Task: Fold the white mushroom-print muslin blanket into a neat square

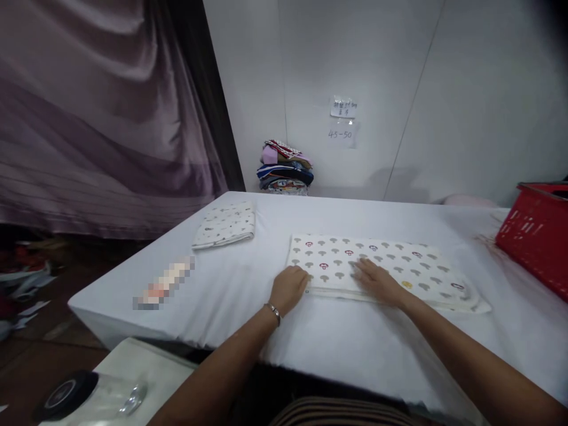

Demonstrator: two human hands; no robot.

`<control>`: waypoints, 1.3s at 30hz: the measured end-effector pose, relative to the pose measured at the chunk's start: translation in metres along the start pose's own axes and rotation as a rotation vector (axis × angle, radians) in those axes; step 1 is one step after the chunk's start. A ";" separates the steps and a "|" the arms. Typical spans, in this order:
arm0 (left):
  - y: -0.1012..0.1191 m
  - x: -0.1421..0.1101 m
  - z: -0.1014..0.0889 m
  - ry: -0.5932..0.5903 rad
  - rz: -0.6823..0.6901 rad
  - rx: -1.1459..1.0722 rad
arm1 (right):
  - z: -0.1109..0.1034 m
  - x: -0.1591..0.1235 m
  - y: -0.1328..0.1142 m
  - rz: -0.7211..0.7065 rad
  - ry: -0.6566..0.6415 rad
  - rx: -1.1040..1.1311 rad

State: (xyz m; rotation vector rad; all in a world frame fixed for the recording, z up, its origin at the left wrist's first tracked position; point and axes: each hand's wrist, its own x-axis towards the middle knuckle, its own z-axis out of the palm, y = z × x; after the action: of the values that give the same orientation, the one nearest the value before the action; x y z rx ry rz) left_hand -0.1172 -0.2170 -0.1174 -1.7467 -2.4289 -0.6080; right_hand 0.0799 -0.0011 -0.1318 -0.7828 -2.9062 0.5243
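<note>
A folded white cloth (337, 266) printed with grey, red and yellow mushrooms lies lengthwise on the white-covered table (213, 302). At its near left corner my left hand (289, 289), a bracelet on its wrist, is closed on the edge with curled fingers. My right hand (379, 283) rests palm down on the middle of the cloth, slightly blurred, its fingers stretched out. Layered edges show along the near side. To the left lies a second folded cloth (226, 225) with a small scattered print.
A red plastic basket (532, 231) stands at the right. A stack of folded fabrics (286, 168) sits behind the table against the wall. A clear jar with a black lid (66, 393) lies at lower left. A pixelated patch (164, 284) covers something on the table.
</note>
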 end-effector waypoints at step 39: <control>-0.028 0.038 0.001 -0.209 -0.544 -0.016 | -0.022 0.039 0.052 0.208 0.063 -0.059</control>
State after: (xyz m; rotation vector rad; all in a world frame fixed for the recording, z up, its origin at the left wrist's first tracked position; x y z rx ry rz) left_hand -0.1562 -0.1902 -0.1142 -1.1899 -3.0760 -0.5026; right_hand 0.0742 0.0680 -0.1292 -1.0970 -2.8103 0.4236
